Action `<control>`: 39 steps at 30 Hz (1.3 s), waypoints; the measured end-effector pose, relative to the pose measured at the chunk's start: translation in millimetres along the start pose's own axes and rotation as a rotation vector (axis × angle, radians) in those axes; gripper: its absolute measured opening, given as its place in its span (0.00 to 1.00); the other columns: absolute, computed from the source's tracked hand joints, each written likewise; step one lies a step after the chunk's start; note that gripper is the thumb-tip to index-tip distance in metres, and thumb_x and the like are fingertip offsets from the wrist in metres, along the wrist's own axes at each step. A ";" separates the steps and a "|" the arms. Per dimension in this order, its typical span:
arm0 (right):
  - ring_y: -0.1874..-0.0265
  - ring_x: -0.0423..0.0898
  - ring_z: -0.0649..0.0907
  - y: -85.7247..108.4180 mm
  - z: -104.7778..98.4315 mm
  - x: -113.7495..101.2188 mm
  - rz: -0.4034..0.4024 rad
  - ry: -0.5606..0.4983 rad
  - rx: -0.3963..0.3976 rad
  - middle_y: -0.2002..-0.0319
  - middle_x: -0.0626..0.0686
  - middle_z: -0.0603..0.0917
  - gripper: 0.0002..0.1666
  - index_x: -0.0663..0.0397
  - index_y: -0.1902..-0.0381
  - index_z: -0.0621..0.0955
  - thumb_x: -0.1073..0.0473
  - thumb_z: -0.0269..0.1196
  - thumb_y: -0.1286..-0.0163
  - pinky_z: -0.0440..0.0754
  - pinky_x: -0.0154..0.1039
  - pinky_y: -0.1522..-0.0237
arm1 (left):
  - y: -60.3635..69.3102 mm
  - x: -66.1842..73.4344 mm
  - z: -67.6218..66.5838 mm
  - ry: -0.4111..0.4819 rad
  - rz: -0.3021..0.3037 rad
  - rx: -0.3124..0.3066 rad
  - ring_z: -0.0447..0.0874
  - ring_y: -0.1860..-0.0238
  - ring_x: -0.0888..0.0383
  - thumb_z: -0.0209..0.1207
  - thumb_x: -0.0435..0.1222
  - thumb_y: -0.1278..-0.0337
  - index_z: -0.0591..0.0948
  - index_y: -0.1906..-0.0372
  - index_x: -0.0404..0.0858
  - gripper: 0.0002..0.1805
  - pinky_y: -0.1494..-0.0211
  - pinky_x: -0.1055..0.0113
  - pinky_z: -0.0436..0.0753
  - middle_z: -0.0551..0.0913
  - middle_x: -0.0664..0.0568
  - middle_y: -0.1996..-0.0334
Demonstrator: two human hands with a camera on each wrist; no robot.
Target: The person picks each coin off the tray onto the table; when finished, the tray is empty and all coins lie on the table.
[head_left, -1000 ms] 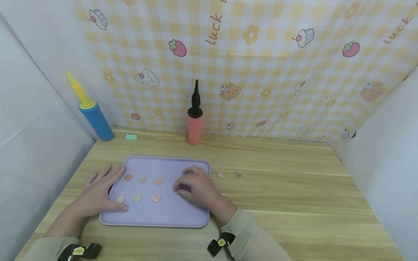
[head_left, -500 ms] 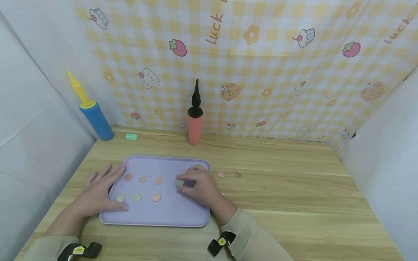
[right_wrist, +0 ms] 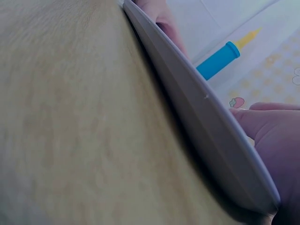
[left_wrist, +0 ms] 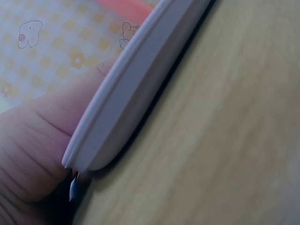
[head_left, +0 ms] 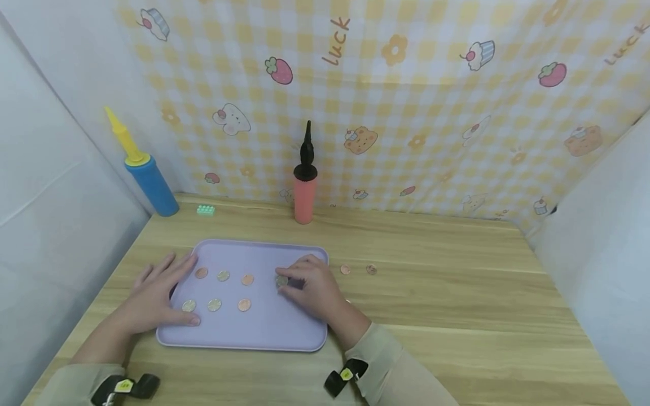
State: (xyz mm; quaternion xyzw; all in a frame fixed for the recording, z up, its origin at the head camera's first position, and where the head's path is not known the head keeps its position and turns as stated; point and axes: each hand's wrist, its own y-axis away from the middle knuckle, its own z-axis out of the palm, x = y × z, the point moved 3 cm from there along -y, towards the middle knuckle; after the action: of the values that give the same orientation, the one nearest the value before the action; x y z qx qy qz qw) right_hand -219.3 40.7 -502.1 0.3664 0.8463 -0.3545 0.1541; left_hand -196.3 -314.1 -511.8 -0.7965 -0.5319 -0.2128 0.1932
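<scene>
Coins (head_left: 214,305) lie in two rows of three on a lilac tray (head_left: 254,332); the right hand (head_left: 315,287) clamps thumb and fingers on a silvery coin (head_left: 281,281) at the tray's right part, its contact with the surface unclear. The left hand (head_left: 156,299), thumb spread from straight fingers, rests across the left rim. Two copper-coloured coins (head_left: 345,269) lie on the wooden table (head_left: 457,293).

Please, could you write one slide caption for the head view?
A right hand pinches a round silvery coin over a rectangular lilac tray; the left hand touches its edge.
</scene>
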 end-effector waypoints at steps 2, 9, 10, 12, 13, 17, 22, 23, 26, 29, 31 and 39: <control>0.54 0.42 0.83 -0.1 -0.3 -0.9 -0.011 0.028 0.010 0.58 0.43 0.93 0.22 0.47 0.48 0.93 0.57 0.83 0.41 0.78 0.42 0.43 | -0.2 0.5 -1.0 0.000 -0.006 -0.004 0.39 0.19 0.22 0.84 0.58 0.63 0.55 0.14 0.38 0.73 0.23 0.29 0.24 0.57 0.33 0.17; 0.55 0.42 0.83 4.1 -2.2 -4.3 -0.058 0.114 0.078 0.61 0.41 0.92 0.19 0.43 0.54 0.94 0.52 0.85 0.44 0.72 0.52 0.39 | -0.3 2.4 -1.7 -0.009 -0.015 -0.017 0.40 0.19 0.22 0.83 0.59 0.63 0.55 0.14 0.37 0.74 0.23 0.29 0.24 0.57 0.32 0.17; 0.55 0.41 0.83 5.4 -2.3 -4.5 -0.064 0.122 0.089 0.61 0.41 0.92 0.19 0.42 0.55 0.94 0.52 0.85 0.45 0.72 0.52 0.40 | 0.0 2.8 -1.4 -0.009 -0.016 -0.019 0.40 0.19 0.21 0.83 0.60 0.63 0.55 0.14 0.37 0.74 0.23 0.29 0.24 0.57 0.32 0.18; 0.56 0.41 0.83 7.8 -2.4 -4.3 -0.070 0.126 0.109 0.61 0.41 0.92 0.18 0.42 0.57 0.94 0.51 0.86 0.46 0.72 0.52 0.43 | 0.5 3.4 -0.6 -0.007 -0.018 -0.023 0.41 0.19 0.21 0.83 0.60 0.63 0.55 0.14 0.37 0.74 0.23 0.29 0.25 0.57 0.32 0.17; 0.55 0.41 0.83 8.8 -2.3 -3.8 -0.071 0.127 0.117 0.61 0.41 0.92 0.19 0.43 0.57 0.94 0.50 0.86 0.46 0.72 0.52 0.43 | 0.7 3.6 -0.3 -0.006 -0.019 -0.024 0.41 0.19 0.21 0.83 0.60 0.63 0.55 0.14 0.37 0.74 0.23 0.29 0.25 0.57 0.33 0.17; 0.55 0.42 0.83 11.3 -3.2 -1.2 -0.052 0.128 0.131 0.61 0.40 0.92 0.20 0.42 0.57 0.94 0.48 0.86 0.47 0.72 0.52 0.43 | 0.6 3.3 -0.1 -0.003 -0.023 -0.023 0.40 0.19 0.22 0.83 0.60 0.63 0.55 0.14 0.37 0.74 0.23 0.29 0.25 0.57 0.33 0.17; 0.55 0.42 0.82 14.3 -6.9 0.7 -0.060 0.115 0.140 0.61 0.41 0.92 0.19 0.43 0.57 0.94 0.50 0.86 0.47 0.74 0.48 0.46 | -0.4 2.9 -1.4 -0.005 -0.023 -0.015 0.40 0.19 0.22 0.83 0.59 0.63 0.55 0.14 0.37 0.74 0.23 0.28 0.25 0.57 0.33 0.17; 0.55 0.43 0.82 15.2 -7.8 0.7 -0.066 0.107 0.145 0.61 0.42 0.92 0.19 0.44 0.57 0.94 0.51 0.86 0.46 0.74 0.47 0.46 | -0.5 3.0 -1.7 -0.005 -0.021 -0.014 0.40 0.19 0.22 0.83 0.59 0.63 0.55 0.14 0.37 0.74 0.23 0.28 0.25 0.57 0.33 0.17; 0.56 0.43 0.82 19.3 -11.2 0.9 -0.080 0.087 0.160 0.60 0.43 0.92 0.18 0.46 0.57 0.93 0.53 0.85 0.45 0.77 0.44 0.47 | -0.9 3.5 -1.6 -0.004 -0.016 -0.012 0.40 0.19 0.22 0.83 0.59 0.63 0.55 0.14 0.37 0.74 0.23 0.28 0.25 0.57 0.33 0.17; 0.56 0.43 0.82 24.6 -15.1 1.9 -0.084 0.073 0.167 0.60 0.44 0.92 0.17 0.48 0.57 0.93 0.53 0.84 0.44 0.78 0.44 0.45 | -0.4 3.5 -0.9 0.001 -0.014 -0.009 0.40 0.19 0.22 0.84 0.59 0.63 0.55 0.14 0.37 0.74 0.23 0.28 0.24 0.57 0.32 0.17; 0.56 0.43 0.83 28.4 -18.4 3.6 -0.083 0.064 0.172 0.61 0.44 0.92 0.17 0.48 0.57 0.93 0.54 0.84 0.44 0.78 0.44 0.45 | 0.0 3.2 -0.3 0.003 -0.012 -0.005 0.40 0.19 0.22 0.84 0.58 0.63 0.55 0.14 0.37 0.74 0.23 0.29 0.23 0.57 0.32 0.17; 0.53 0.46 0.85 44.3 -35.8 15.6 -0.055 0.049 0.159 0.57 0.46 0.92 0.20 0.51 0.55 0.92 0.55 0.84 0.44 0.79 0.49 0.43 | 0.0 3.7 -0.1 0.001 0.005 0.018 0.41 0.19 0.21 0.84 0.57 0.65 0.56 0.14 0.37 0.73 0.23 0.30 0.23 0.58 0.32 0.18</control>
State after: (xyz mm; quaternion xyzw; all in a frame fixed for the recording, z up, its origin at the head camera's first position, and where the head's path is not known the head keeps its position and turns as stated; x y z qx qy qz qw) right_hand -197.7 95.5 -506.7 0.3628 0.8287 -0.4157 0.0937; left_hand -195.1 -311.3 -509.7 -0.7959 -0.5318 -0.2078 0.2013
